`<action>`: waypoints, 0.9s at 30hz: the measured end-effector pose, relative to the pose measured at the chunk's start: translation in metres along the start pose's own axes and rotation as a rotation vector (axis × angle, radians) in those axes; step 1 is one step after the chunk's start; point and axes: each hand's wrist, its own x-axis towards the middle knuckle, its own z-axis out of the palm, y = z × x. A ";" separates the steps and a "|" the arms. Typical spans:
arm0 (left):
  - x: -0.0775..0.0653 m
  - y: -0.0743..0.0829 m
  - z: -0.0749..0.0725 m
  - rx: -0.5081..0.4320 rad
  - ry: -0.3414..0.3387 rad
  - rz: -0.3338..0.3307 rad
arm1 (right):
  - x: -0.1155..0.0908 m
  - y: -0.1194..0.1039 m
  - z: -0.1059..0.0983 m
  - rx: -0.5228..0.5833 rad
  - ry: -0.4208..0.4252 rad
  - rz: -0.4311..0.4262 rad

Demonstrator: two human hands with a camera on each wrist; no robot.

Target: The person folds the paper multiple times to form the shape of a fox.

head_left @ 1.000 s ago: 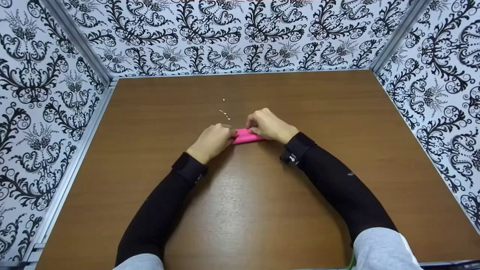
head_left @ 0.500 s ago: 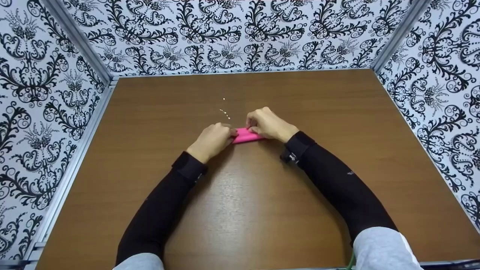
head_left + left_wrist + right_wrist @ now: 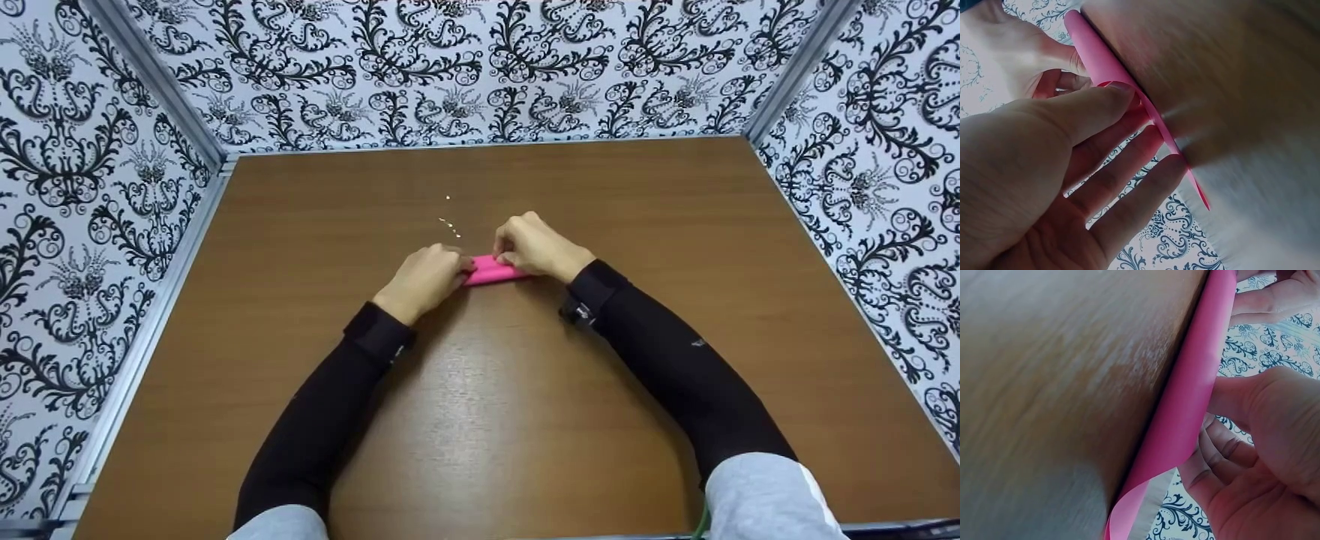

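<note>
A pink paper sheet is held on the brown wood-grained counter between the left hand and the right hand. Its edge is curled over into a rounded roll. The roll is pinched near its left end by the left hand, whose other fingers are stretched out with their tips against the sheet. Near the right end it is pinched by the right hand, fingers bent. Small white specks are seen just beyond the sheet.
</note>
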 end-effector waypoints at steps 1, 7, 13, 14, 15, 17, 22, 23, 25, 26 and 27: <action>0.000 0.000 0.000 -0.003 -0.001 -0.007 | 0.000 0.000 0.000 0.006 -0.002 0.005; 0.002 0.002 -0.001 -0.055 0.001 -0.050 | 0.000 -0.001 0.000 0.022 -0.013 0.022; 0.004 0.005 -0.003 -0.107 0.049 -0.074 | 0.001 -0.002 -0.002 0.022 -0.029 0.029; 0.005 0.006 -0.003 -0.113 0.059 -0.075 | 0.001 -0.002 -0.003 0.020 -0.031 0.032; 0.005 0.007 -0.003 -0.117 0.067 -0.075 | 0.002 -0.002 -0.003 0.018 -0.032 0.034; 0.007 0.009 -0.003 -0.129 0.081 -0.073 | 0.002 -0.002 -0.003 0.011 -0.033 0.033; 0.011 0.013 -0.002 -0.171 0.116 -0.055 | 0.004 -0.001 -0.004 0.000 -0.022 0.005; 0.013 0.014 -0.001 -0.185 0.126 -0.054 | 0.004 -0.001 -0.004 0.000 -0.019 -0.001; 0.016 0.015 0.001 -0.217 0.140 -0.059 | 0.004 -0.001 -0.005 0.003 -0.013 -0.011; 0.018 0.016 0.001 -0.233 0.144 -0.067 | 0.004 -0.001 -0.005 0.004 -0.010 -0.015; 0.019 0.017 0.002 -0.249 0.144 -0.077 | 0.004 -0.001 -0.005 0.005 -0.008 -0.018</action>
